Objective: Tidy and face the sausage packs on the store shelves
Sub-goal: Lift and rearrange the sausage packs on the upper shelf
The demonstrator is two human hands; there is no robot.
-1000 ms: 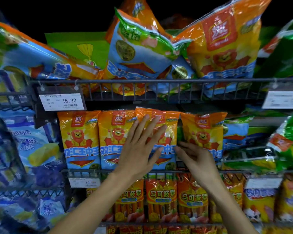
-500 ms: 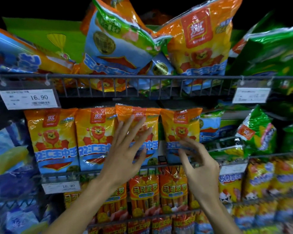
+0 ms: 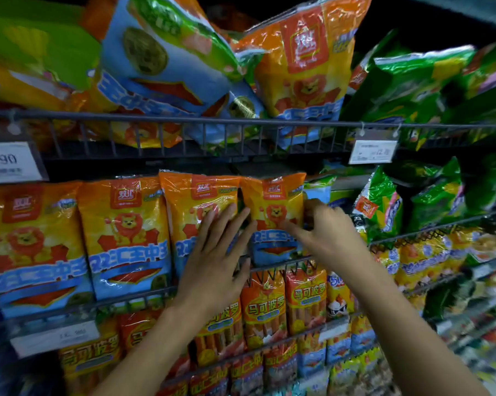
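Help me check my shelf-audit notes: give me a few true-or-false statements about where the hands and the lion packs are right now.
1. The left hand lies flat with straight fingers on the third orange-and-blue lion-print sausage pack in the middle row. True.
2. The right hand rests on a green foil pack. False: its fingers touch the fourth orange-and-blue lion-print sausage pack.
3. Four lion packs stand upright side by side behind the grey wire shelf rail. True.
4. The top-shelf packs stand neatly upright. False: the large blue-and-green foil pack leans tilted.
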